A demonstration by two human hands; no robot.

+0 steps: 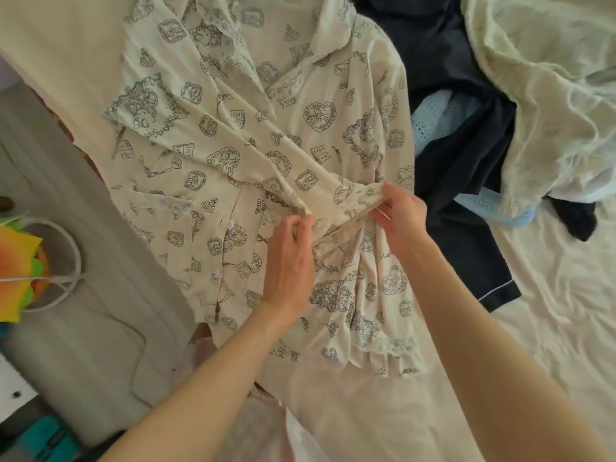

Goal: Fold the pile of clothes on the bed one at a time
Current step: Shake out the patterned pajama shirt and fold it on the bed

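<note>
Left hand (290, 261), right hand (401, 216): each grip pinches printed shirt (233, 155) sleeve cuff; bed (550, 328) beneath.

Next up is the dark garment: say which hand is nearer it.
Right. The right hand pinches the shirt sleeve beside the dark garment; the left hand is farther away, mid-shirt.
</note>
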